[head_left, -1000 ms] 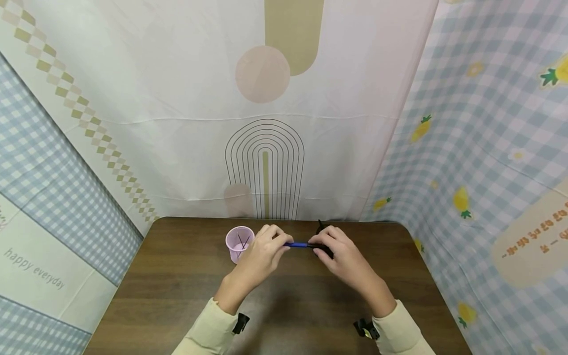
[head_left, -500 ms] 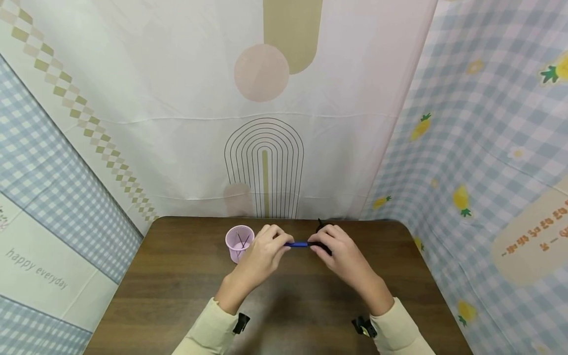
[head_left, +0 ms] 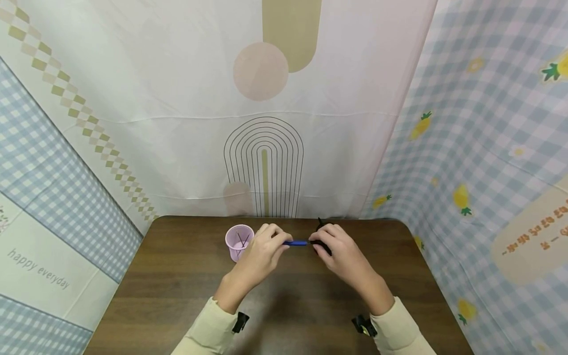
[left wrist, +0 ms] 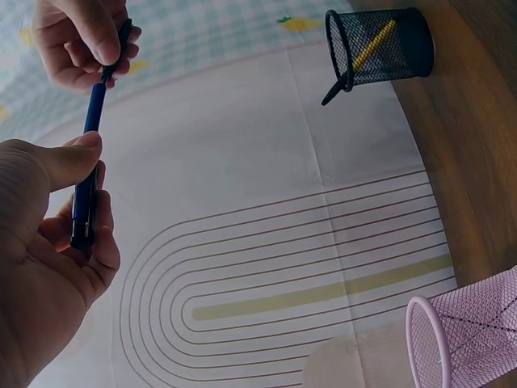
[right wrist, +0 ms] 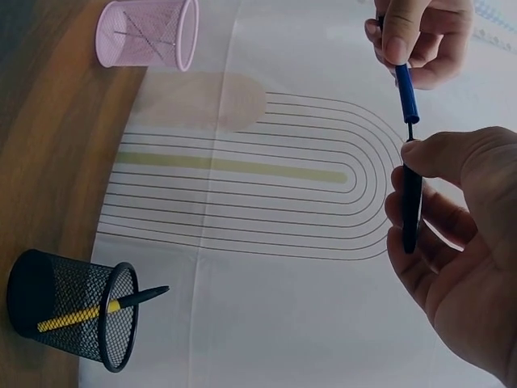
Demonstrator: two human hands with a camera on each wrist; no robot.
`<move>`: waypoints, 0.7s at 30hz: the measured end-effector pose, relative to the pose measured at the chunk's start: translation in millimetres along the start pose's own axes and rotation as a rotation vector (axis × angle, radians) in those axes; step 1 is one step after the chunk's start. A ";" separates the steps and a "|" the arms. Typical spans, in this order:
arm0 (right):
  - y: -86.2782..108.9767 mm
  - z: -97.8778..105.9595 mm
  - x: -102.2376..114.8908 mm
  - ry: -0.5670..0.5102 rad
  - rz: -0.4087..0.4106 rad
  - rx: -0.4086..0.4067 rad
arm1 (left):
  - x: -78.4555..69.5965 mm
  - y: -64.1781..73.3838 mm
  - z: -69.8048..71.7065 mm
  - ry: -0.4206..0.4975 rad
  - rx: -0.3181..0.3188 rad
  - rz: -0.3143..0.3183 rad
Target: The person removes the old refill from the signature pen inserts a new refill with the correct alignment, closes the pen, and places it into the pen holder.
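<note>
Above the table, both hands hold a ballpoint pen between them, its two parts lying in one line. My left hand (head_left: 265, 248) pinches the blue barrel (right wrist: 408, 95), which has a black clip end toward the palm in the left wrist view. The black front section (right wrist: 411, 206) is gripped between the thumb and curled fingers of my right hand (head_left: 338, 248). A thin refill (right wrist: 410, 130) bridges a narrow gap between blue and black in the right wrist view. Fingers cover part of each piece.
A pink mesh pen cup (head_left: 232, 253) with thin dark sticks showing in it stands left of the hands. Behind the right hand is a black mesh pen cup (right wrist: 32, 283), holding a yellow-and-black pen (right wrist: 149, 294). A patterned cloth (head_left: 191, 158) hangs behind the wooden table (head_left: 186, 286).
A small gap has appeared between the blue barrel and the black section, as the two hands draw slightly apart. Otherwise both hands keep nearly the same place.
</note>
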State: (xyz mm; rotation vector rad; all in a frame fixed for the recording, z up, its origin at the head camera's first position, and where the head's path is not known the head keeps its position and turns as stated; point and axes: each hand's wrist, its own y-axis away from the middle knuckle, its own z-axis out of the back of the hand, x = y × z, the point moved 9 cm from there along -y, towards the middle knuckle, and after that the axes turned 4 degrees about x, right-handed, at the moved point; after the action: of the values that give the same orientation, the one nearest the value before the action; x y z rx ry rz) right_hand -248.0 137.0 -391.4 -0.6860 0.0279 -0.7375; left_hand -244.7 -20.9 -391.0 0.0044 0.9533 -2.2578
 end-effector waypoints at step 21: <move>-0.3 0.9 1.3 0.018 0.003 0.006 | 3.8 4.5 0.5 -0.009 -0.005 0.008</move>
State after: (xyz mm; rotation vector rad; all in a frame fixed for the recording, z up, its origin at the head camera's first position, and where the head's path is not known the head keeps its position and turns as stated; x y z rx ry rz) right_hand -246.9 136.5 -390.2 -0.6735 0.0436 -0.7406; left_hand -244.9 -25.7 -394.5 -0.0039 0.9526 -2.2463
